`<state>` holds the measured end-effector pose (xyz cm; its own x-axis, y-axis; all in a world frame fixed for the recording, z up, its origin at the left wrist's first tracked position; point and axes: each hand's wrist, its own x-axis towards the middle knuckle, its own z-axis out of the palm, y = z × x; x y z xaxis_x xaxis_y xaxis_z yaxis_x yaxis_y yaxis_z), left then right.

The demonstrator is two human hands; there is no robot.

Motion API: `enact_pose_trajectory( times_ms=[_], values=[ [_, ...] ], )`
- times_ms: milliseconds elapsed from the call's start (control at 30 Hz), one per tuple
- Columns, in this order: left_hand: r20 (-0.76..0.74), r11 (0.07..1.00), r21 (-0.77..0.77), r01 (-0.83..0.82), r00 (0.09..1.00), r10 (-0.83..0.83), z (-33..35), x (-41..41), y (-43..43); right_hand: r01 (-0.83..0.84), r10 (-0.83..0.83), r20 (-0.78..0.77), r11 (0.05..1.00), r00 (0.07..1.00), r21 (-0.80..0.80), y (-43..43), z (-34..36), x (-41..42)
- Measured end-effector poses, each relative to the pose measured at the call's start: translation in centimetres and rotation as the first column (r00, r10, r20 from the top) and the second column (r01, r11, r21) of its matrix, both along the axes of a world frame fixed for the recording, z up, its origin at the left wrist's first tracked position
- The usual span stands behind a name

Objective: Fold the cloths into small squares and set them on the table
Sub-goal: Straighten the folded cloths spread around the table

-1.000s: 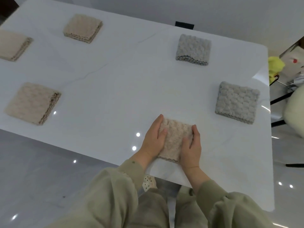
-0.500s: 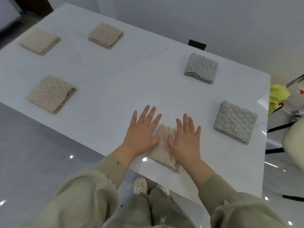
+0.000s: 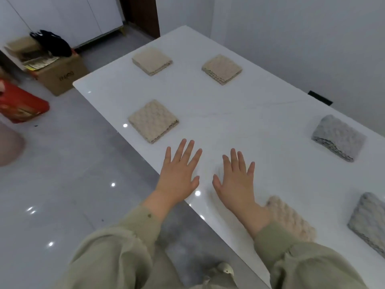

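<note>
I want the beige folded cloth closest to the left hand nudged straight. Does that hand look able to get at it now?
Probably yes: the left hand is open and empty, and only bare table lies between its fingertips and that beige folded cloth.

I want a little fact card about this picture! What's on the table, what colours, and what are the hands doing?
table: white and shiny
beige cloths: three folded squares, on the left part
grey cloths: two folded squares, on the right part
pinkish cloth: folded, at the near edge, partly behind the right forearm
left hand: open, fingers spread, holding nothing
right hand: open, fingers spread, holding nothing
on the floor: cardboard box, red bag
</note>
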<state>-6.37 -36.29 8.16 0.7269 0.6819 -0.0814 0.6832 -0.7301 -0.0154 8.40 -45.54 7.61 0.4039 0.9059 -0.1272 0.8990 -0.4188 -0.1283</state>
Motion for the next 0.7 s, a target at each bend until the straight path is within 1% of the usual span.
enact_pose_trajectory(
  times_ms=[100,200,300,400,500,600,633,700],
  values=[
    [-0.005,1.0,0.005,0.011,1.0,-0.011,-0.3,-3.0,5.3,0.011,-0.011,0.035,1.0,0.999,0.0,4.9,-0.3,-3.2],
    [-0.001,0.997,-0.004,0.08,0.997,-0.08,-0.4,-6.5,11.0,0.056,-0.056,0.03,0.998,0.998,-0.003,9.8,-0.3,-7.1],
    [0.01,0.991,0.035,0.126,0.992,-0.127,-0.6,-9.9,16.3,0.085,-0.085,0.0,0.996,0.996,-0.003,14.2,-0.8,-10.8],
    [-0.003,0.991,0.005,0.137,0.991,-0.137,-0.9,-12.1,20.5,0.142,-0.142,-0.043,0.99,0.989,-0.01,17.5,-1.1,-13.1],
    [0.009,0.981,-0.03,0.19,0.982,-0.19,-1.7,-12.2,23.7,0.201,-0.201,-0.049,0.979,0.978,0.009,19.7,-1.5,-13.7],
    [0.013,0.96,-0.107,0.26,0.965,-0.261,-2.4,-11.3,27.0,0.248,-0.246,-0.063,0.969,0.967,0.013,22.1,-2.2,-13.2],
    [0.028,0.949,-0.125,0.29,0.957,-0.289,-2.9,-10.7,28.2,0.267,-0.265,-0.084,0.964,0.961,0.013,23.0,-2.5,-12.9],
    [0.108,0.931,-0.155,0.33,0.943,-0.316,-3.8,-9.7,30.3,0.321,-0.311,-0.15,0.946,0.939,0.052,24.8,-3.1,-12.2]
  ],
)
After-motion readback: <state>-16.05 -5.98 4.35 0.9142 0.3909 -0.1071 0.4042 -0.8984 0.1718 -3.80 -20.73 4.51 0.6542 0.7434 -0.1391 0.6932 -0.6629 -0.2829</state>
